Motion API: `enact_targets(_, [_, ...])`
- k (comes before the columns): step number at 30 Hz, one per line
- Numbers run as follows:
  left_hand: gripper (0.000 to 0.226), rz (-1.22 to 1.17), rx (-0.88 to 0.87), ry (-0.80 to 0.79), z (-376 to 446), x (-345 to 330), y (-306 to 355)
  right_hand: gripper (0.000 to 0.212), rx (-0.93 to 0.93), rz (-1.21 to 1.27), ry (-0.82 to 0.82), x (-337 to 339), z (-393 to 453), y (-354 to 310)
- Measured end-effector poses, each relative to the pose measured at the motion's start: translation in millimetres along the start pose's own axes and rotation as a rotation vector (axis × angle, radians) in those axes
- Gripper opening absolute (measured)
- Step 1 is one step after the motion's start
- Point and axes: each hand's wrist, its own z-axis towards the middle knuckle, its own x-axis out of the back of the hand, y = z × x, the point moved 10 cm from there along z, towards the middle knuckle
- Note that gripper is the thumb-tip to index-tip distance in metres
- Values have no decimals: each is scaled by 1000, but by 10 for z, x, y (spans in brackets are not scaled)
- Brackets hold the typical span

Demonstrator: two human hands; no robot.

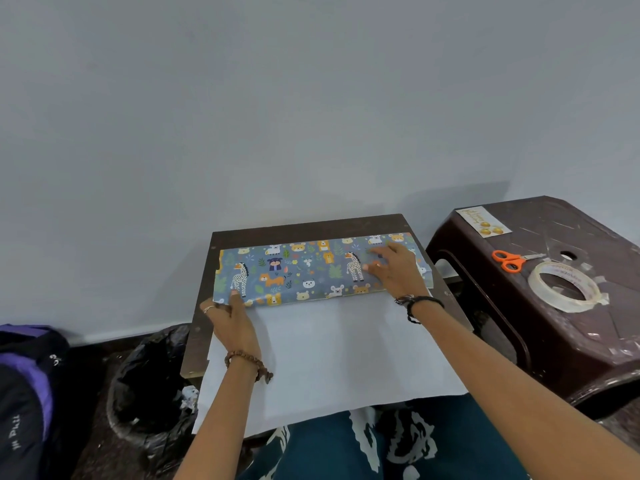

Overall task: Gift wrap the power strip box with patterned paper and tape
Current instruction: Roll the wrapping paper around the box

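Observation:
The patterned paper (304,271), blue-grey with cartoon animals, is folded over a long box on the small dark table (242,233); the box itself is hidden under it. The paper's white underside (329,355) spreads toward me and hangs over the table's front edge. My left hand (230,322) pinches the near left corner of the folded flap. My right hand (394,268) lies flat, fingers spread, pressing on the right part of the flap. A roll of clear tape (564,287) and orange scissors (510,260) lie on the brown stool to the right.
The brown plastic stool (519,323) stands right beside the table, with a small card (485,221) and bits of tape on top. A black bin (152,386) sits left of the table, a purple-black bag (27,386) farther left. A grey wall rises behind.

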Motion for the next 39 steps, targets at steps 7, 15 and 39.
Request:
enact_targets(7, [51, 78, -65, -60, 18, -53, 76, 68, -230, 11, 63, 38, 9, 223])
enact_targets(15, [40, 37, -111, -183, -105, -150, 154, 86, -353, 52, 31, 35, 25, 359])
enact_targets(39, [24, -52, -32, -300, -42, -298, 102, 60, -481, 645, 203, 138, -161, 700])
